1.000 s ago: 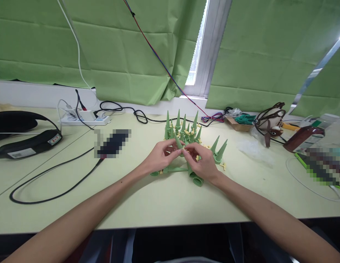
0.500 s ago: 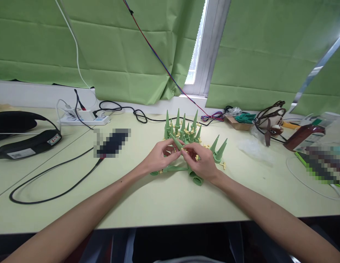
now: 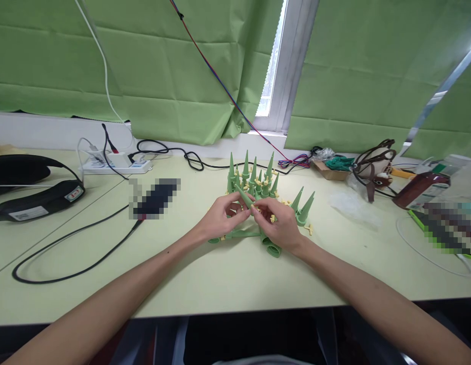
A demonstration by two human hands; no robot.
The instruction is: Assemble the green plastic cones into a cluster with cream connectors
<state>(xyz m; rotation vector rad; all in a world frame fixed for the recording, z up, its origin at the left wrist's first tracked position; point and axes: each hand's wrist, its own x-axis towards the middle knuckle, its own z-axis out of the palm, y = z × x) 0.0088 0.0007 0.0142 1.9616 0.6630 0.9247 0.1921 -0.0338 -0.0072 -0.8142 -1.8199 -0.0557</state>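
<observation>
My left hand (image 3: 219, 217) is closed around a green plant watering spike (image 3: 243, 196), its pointed end tilted up and to the left. At the wide end of this spike, the fingers of my right hand (image 3: 278, 221) pinch a small yellow valve (image 3: 254, 207), partly hidden by the fingertips. Several upright green spikes (image 3: 253, 175) stand just behind my hands, some with yellow valves in their sides. Two more spikes (image 3: 304, 209) stand right of my right hand, a loose yellow valve (image 3: 309, 229) beside them. Green spikes (image 3: 272, 249) lie below my hands, open ends towards me.
A pixelated dark device (image 3: 155, 198) with a black cable lies left. Behind it is a white power strip (image 3: 144, 167); a black headset-like band (image 3: 41, 200) rests further left. On the right are a clear plastic bag (image 3: 353, 208), a cardboard box (image 3: 326, 171) and a brown bottle (image 3: 421, 190).
Both hands keep almost the same place and grip on the spike and valve. Only a very slight shift of the whole view shows.
</observation>
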